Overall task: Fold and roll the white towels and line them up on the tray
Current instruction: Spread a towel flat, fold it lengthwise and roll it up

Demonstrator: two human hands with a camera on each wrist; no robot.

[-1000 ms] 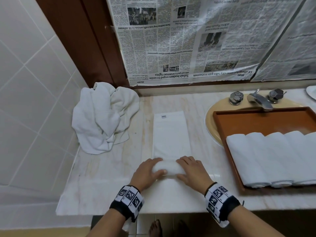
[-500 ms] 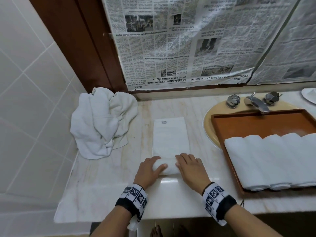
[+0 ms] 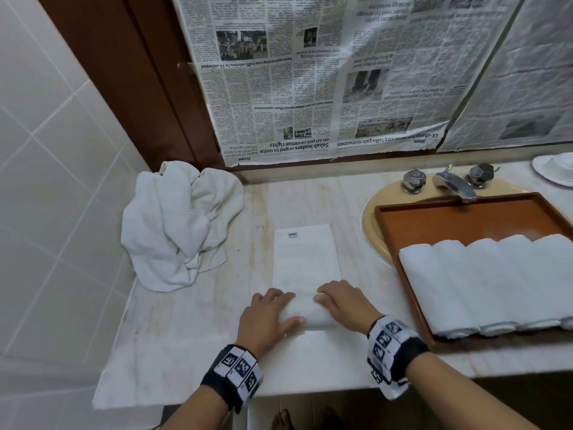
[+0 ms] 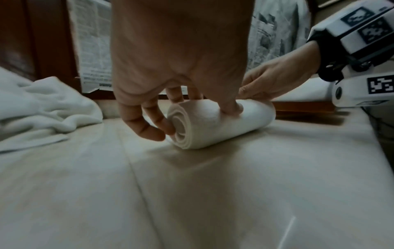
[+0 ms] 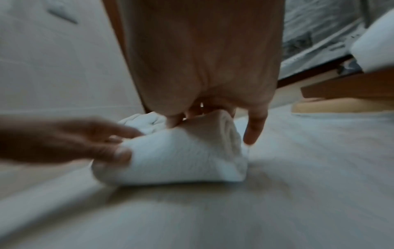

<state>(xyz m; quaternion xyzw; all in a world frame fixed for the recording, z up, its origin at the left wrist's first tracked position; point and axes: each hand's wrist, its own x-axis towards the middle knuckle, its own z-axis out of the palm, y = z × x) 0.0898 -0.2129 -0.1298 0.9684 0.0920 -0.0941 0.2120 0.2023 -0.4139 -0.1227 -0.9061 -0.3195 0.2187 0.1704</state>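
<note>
The towel (image 3: 305,265) lay as a folded strip on the counter (image 3: 192,330), its near end wound into a roll (image 3: 307,313) a little back from the front edge; over the last second the roll had grown fatter and travelled away from that edge, and the flat part ahead of it had shortened. The left hand (image 3: 266,316) curled over the roll's left end with the thumb pressed on its near side, and the right hand (image 3: 344,304) held the right end the same way, fingers draped over the top (the left wrist view showed a tidy spiral at the end). Judging from this, roughly half the strip was still to be wound, so the rolling was midway and going evenly. To the right, the tray (image 3: 465,218) sat over the sink with a row of rolled towels (image 3: 483,283) along its near side; the space behind them was bare. A heap of loose towels (image 3: 176,225) waited at the counter's back left corner. Nothing lay on the strip ahead of the roll, though the tray's raised rim would have to be cleared when carrying it over.
</note>
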